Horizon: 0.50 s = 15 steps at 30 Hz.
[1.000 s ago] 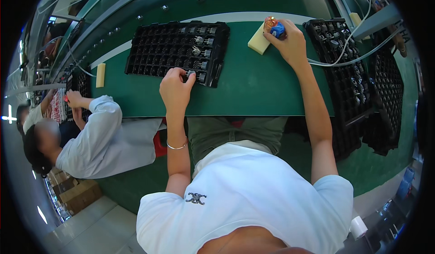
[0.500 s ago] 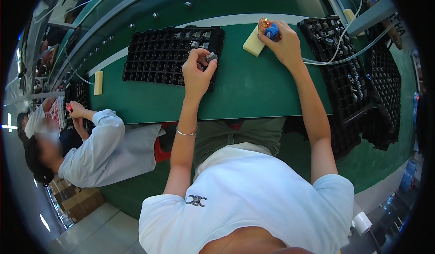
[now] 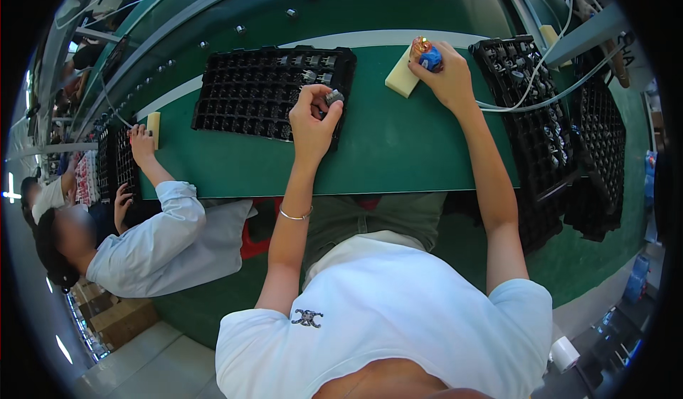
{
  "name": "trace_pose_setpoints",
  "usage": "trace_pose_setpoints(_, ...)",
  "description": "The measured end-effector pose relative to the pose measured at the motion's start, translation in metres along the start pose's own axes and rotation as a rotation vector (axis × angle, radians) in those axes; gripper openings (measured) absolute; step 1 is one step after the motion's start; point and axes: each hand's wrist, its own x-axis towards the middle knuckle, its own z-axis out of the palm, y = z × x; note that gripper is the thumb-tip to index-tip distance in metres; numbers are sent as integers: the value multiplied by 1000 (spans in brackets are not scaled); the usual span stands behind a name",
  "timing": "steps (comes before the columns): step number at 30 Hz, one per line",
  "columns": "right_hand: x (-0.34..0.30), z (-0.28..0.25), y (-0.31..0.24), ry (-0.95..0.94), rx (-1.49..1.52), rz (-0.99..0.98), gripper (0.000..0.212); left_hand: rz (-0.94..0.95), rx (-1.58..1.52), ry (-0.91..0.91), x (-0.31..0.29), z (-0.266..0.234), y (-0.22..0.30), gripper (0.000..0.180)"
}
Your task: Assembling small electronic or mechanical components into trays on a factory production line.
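Note:
My left hand (image 3: pixel 311 127) is closed over the near right part of a black compartment tray (image 3: pixel 242 99). Between its thumb and fingers is a small grey metal part (image 3: pixel 333 97). Several similar metal parts sit in the tray's far right pockets. My right hand (image 3: pixel 451 80) wraps round a small container (image 3: pixel 430 59) with a blue body and a clear orange top. Its exact kind is hard to make out. Just beside that hand, a pale yellow block (image 3: pixel 403 79) lies on the green table (image 3: pixel 413 143).
To the right stand black trays with metal parts (image 3: pixel 530 114), with a pale hose (image 3: pixel 512 106) crossing them. A row of small metal parts (image 3: pixel 292 13) lies beyond the table's far edge. At left, a co-worker (image 3: pixel 149 235) sits near another black tray and a yellow block (image 3: pixel 153 129).
The view has shifted slightly; both my hands keep their grips and hardly move. The co-worker's hand has moved from a red-lit item to beside the left yellow block.

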Motion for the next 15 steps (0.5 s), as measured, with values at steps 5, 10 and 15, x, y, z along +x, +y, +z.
trace_pose_setpoints(5, 37, 16, 6, -12, 7, -20, 42, 15, -36, 19, 1, 0, -9, 22)
trace_pose_setpoints(10, 119, 57, 27, -81, 71, -44, 39, -35, -131, 55, 3, 0, -8, 19)
trace_pose_setpoints(15, 170, 100, 24, -86, -145, -44, 45, -15, -101, 36, 1, -7, -14, 14)
